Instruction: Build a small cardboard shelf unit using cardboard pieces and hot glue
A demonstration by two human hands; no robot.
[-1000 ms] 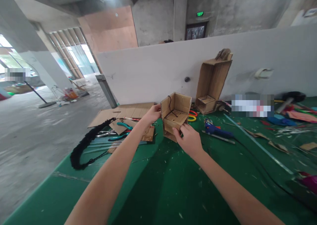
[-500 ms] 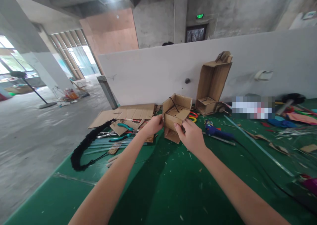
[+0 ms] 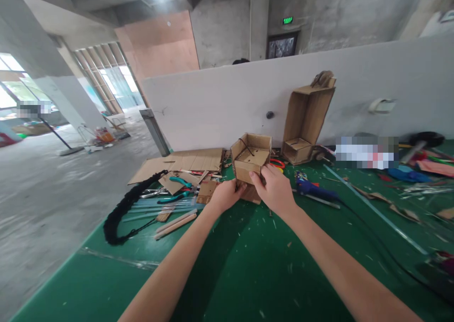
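Note:
A small open-topped cardboard box (image 3: 250, 163) with a thin black cord inside it is held between both hands, near the middle of the green table. My right hand (image 3: 278, 189) grips its right front edge, thumb on the front wall. Low at the front left is my left hand (image 3: 227, 196), its fingers curled under the box at a cardboard flap (image 3: 251, 194) that hangs below. The left fingertips are partly hidden. Behind and to the right stands a tall cardboard structure (image 3: 308, 123), upright against the white partition.
On the left lie teal-handled pliers (image 3: 175, 196), glue sticks (image 3: 142, 211), wooden sticks (image 3: 176, 224), flat cardboard (image 3: 191, 160) and a black fuzzy strip (image 3: 115, 218). A blue glue gun (image 3: 315, 189) with a trailing cord lies on the right. The white partition (image 3: 213, 104) closes off the back.
My left hand has moved from the box's left side down to its lower front. The box has turned slightly, so its inside shows more. My right hand keeps its grip.

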